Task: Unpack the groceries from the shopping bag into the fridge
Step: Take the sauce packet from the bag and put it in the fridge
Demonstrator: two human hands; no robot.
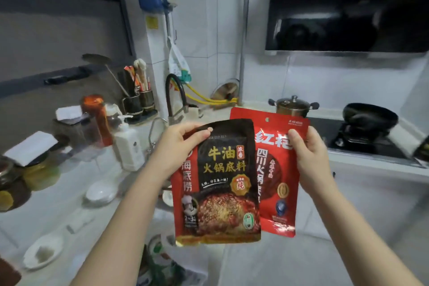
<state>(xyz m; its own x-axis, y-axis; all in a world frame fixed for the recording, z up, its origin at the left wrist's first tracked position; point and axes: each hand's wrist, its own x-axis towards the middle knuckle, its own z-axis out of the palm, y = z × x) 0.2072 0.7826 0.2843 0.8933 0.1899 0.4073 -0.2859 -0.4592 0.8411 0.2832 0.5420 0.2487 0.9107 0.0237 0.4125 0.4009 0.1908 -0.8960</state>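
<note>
Left hand: my left hand (178,144) grips the black pouch (220,181) at its top left corner, thumb across the front.
Right hand: my right hand (311,158) grips the red pouch (276,169) by its right edge.
Pouches: both held upright in the air above the surface (69,193), the black one overlapping the front of the red.
Surface: a white pump bottle (128,146) near its back edge, by the faucet (176,100).
Stove: a lidded pot (293,104) and black pan (370,115) behind my right hand.

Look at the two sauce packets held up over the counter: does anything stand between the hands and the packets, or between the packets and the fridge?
Nothing separates them: the left hand grips the black packet and the right hand grips the red packet behind it. The fridge is out of view, so that path cannot be judged.
</note>
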